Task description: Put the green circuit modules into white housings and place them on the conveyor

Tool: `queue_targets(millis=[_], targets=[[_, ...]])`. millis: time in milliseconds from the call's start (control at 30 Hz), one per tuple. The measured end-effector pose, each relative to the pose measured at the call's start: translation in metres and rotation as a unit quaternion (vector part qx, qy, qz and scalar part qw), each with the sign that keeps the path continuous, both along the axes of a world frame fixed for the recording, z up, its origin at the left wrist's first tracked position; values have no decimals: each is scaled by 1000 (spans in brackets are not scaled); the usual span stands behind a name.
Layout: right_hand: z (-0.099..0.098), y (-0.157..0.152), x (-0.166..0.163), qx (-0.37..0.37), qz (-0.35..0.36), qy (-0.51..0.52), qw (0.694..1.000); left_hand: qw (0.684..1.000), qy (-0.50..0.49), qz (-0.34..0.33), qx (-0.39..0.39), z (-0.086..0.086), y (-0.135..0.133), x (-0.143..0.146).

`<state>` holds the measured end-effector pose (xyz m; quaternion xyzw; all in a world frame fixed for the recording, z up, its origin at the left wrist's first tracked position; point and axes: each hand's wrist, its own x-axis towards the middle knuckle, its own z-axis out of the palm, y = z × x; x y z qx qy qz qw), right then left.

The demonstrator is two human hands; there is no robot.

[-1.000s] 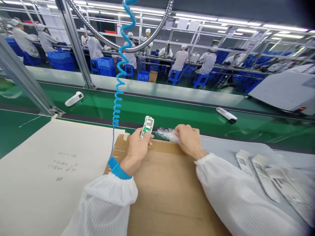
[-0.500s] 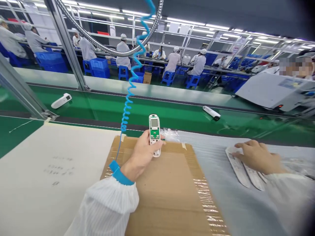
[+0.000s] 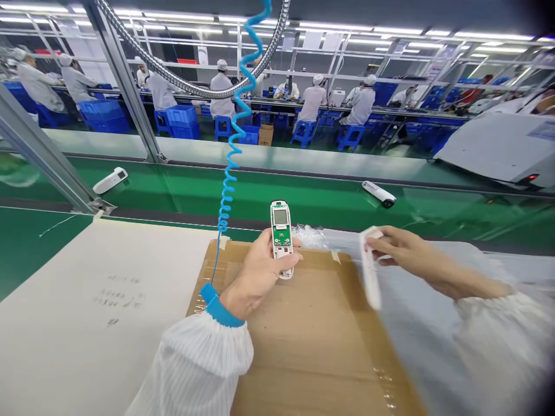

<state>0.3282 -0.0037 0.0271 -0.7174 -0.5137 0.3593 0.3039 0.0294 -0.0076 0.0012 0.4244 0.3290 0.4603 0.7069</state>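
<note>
My left hand [image 3: 264, 271] is closed around an opened white handheld device [image 3: 282, 237], its small grey screen and green circuit board facing up. A blue wrist strap [image 3: 221, 306] with a coiled cord circles that wrist. Off to the right, my right hand [image 3: 403, 248] pinches a long white plastic cover [image 3: 370, 271] by its upper end, blurred by motion, above the right edge of the cardboard sheet [image 3: 316, 335]. The two parts are apart.
Beyond the cardboard runs a green conveyor belt [image 3: 260, 196] carrying a white device [image 3: 110, 181] at left and another white device [image 3: 378, 193] at right. Clear plastic film [image 3: 310, 236] lies by the cardboard's far edge. A coiled blue cord [image 3: 238, 127] hangs in front. Several people work behind.
My right hand has lifted a white cover off the right side of the bench and brought it left toward the cardboard. My left hand still holds the opened device.
</note>
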Motion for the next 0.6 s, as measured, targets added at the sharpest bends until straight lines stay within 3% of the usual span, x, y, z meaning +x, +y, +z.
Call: queue_targets(millis=[133,233,300,467,600], targets=[[-12,4,-67,35,22,167,985,995,90,45,13,-3,4,-1],[-28,2,-103,84,10,275,958,952,273,131,35,-7,7,-3],[-38,0,-118,111,8,318,942,928,332,166,34,-9,8,-4],[-54,-10,-123,117,77,399,906,957,256,136,31,-7,7,-3],[-58,-13,-114,117,111,404,901,970,215,109,3,-3,4,-1]])
